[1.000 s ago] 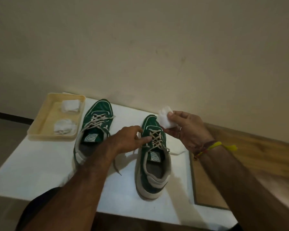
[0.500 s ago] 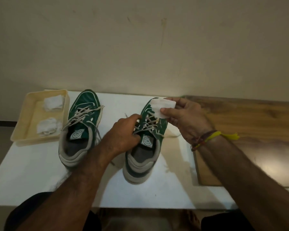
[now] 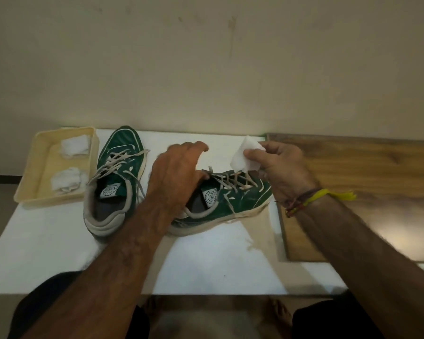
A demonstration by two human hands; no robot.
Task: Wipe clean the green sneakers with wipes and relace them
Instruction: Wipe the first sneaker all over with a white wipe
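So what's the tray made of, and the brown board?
The tray looks like plastic: smooth, pale yellow, with a moulded, rounded rim. The board looks like wood or a wood-look laminate: brown grain streaks under a slight sheen. The picture can't settle which.

A plain room, likely a home: bare cream wall (image 3: 206, 69), a low white worktop (image 3: 218, 260), and bare feet (image 3: 277, 311) on the floor.

white table top (image 3: 218, 265) spans the near centre. wooden board (image 3: 367, 182) lies flat at its right end, against the wall. beige wall (image 3: 206, 64) behind, faintly scuffed. floor strip far left.
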